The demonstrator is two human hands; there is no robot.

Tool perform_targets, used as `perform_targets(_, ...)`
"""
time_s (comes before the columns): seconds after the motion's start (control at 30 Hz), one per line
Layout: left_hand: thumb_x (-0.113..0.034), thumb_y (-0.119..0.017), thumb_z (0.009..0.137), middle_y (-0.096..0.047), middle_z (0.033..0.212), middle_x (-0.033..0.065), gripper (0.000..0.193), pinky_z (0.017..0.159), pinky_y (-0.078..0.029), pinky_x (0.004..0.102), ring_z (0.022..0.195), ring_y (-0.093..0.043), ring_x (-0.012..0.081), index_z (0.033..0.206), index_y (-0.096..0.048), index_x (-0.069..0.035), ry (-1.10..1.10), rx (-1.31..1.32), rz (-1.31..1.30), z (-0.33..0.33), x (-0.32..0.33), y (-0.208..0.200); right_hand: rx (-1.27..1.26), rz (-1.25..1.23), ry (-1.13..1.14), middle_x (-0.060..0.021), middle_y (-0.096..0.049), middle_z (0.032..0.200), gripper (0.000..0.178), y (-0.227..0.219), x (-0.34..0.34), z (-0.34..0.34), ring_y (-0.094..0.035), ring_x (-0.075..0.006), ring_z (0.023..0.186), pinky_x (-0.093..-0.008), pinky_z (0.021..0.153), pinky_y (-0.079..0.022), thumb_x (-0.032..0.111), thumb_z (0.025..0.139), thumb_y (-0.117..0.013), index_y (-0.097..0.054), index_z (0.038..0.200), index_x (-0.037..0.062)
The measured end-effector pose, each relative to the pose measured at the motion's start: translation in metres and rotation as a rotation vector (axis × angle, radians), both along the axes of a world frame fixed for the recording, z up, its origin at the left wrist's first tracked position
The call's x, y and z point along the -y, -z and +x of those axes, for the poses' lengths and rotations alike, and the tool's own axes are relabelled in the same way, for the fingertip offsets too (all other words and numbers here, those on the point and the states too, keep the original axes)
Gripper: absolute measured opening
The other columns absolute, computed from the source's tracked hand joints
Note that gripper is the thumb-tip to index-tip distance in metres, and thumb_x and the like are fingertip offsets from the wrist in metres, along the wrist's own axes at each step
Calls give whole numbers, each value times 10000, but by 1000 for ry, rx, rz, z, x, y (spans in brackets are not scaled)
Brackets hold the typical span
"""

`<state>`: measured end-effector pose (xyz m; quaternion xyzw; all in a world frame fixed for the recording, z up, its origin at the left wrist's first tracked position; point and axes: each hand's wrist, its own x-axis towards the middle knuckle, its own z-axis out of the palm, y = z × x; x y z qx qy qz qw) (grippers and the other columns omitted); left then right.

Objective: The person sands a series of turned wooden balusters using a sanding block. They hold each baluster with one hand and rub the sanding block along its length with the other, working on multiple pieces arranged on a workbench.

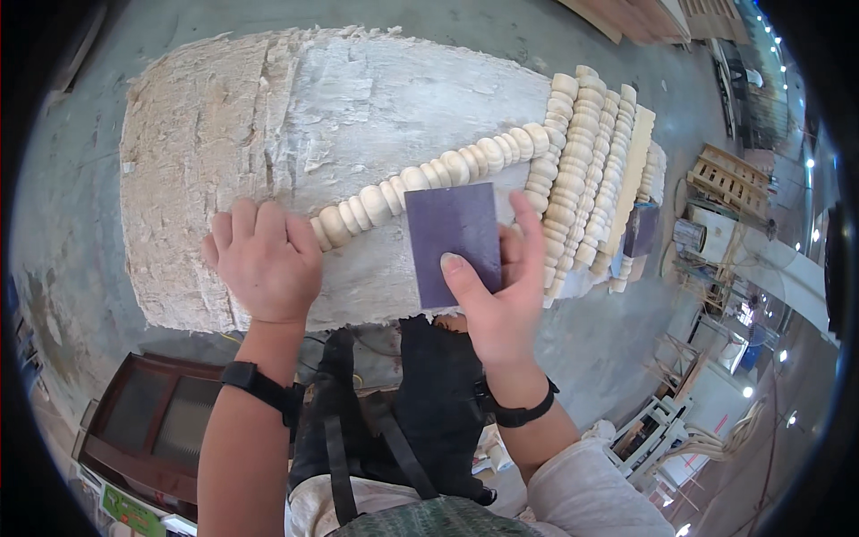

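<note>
A pale turned wooden spindle (429, 179) with bead-like ridges lies slantwise across the padded workbench (358, 98). My left hand (264, 255) is closed around its near left end, with the fingers curled down toward the bench cover. In my right hand (497, 295) is a purple sheet of sandpaper (452, 233), pinched with the thumb on its face and the other fingers behind it. The sandpaper is held up in front of the spindle's middle and hides part of the bench. Whether it touches the spindle I cannot tell.
Several more turned spindles (582, 170) lie side by side at the bench's right end, beside a flat wooden strip (631, 179). A dark brown framed panel (152, 421) stands at lower left. Wooden pallets (729, 183) and machinery (644, 447) stand off to the right.
</note>
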<state>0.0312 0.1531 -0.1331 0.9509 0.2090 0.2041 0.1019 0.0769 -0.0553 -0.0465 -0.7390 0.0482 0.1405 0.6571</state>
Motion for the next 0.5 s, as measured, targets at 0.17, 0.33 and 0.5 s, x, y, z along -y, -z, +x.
perform_targets(0.17, -172, -669, 832, -529, 828, 41, 174, 776, -369, 454, 833, -519, 295, 711, -546, -144, -8, -23, 4, -1, -1, 0, 687, -605, -296, -218, -628, 1245, 683, 2, -22, 2, -661, -377, 1078, -452, 931, -551, -23, 826, -777, -524, 1461, -28)
perform_targets(0.33, -193, -669, 836, -536, 831, 43, 172, 784, -383, 456, 843, -529, 295, 712, -558, -145, 1, -14, -11, -1, 0, -1, 676, -630, -425, -213, -617, 1290, 659, 10, -47, -9, -619, -432, 1093, -494, 950, -520, 20, 809, -764, -566, 1437, -9)
perform_targets(0.5, -203, -673, 832, -535, 817, 41, 187, 772, -385, 452, 831, -527, 294, 699, -553, -147, -9, -16, 5, -1, -1, -2, 437, -407, -488, -229, -607, 1353, 684, 4, -40, -17, -612, -438, 1176, -484, 1023, -501, 46, 845, -752, -522, 1486, -10)
